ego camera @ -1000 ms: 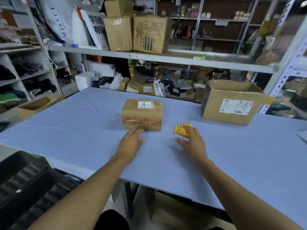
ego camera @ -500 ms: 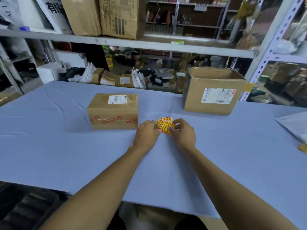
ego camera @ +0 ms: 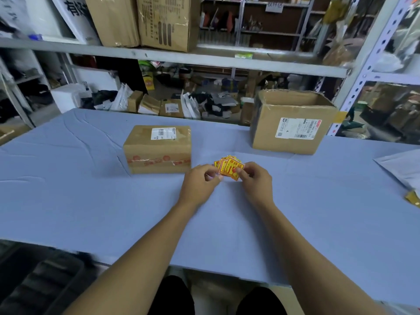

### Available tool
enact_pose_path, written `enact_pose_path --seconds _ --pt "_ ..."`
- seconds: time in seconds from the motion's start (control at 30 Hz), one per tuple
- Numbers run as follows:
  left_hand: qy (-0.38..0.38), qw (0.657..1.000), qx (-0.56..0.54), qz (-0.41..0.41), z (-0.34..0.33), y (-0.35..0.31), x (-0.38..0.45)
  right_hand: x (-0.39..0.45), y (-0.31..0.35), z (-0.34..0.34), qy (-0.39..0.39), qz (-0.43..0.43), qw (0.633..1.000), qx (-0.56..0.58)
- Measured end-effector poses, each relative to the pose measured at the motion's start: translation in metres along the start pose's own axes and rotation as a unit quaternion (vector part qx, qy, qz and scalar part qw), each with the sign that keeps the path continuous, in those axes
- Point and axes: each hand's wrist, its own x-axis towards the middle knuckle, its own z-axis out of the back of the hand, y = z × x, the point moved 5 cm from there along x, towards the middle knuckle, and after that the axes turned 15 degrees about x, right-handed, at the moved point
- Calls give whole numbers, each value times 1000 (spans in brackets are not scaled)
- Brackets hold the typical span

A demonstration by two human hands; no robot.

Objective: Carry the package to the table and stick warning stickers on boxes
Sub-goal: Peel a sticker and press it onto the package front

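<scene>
A small taped cardboard package (ego camera: 158, 148) with a white label on top sits on the blue table (ego camera: 68, 189). Just right of it, a fanned stack of yellow and red warning stickers (ego camera: 228, 167) is held just above the table between both hands. My right hand (ego camera: 255, 184) pinches the stack's right edge. My left hand (ego camera: 198, 185) has its fingertips on the stack's left edge. Farther back right stands a larger open cardboard box (ego camera: 293, 123) with a shipping label on its front.
A grey mailer bag (ego camera: 402, 169) lies at the table's right edge, with a yellow object (ego camera: 412, 197) beside it. Metal shelving (ego camera: 181, 56) with cartons runs behind the table. Parcels and bags clutter the floor beyond the far edge. A dark crate (ego camera: 41, 283) sits below left.
My left hand left the small package and joined my right hand at the stickers. The stack has come up off the table into both hands. The view has shifted closer and lower.
</scene>
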Motion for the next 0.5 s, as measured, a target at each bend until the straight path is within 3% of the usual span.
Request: enact_pose_path --seconds 0.2,0.4,0.5 --pt "7 976 -199 94 38 19 -41 -48 21 -54 162 -12 986 30" --pt "-30 979 -167 111 74 41 -77 -85 30 -84 209 -29 974 84" --pt "-71 987 -86 115 77 38 -88 -96 31 -81 197 -46 973 110"
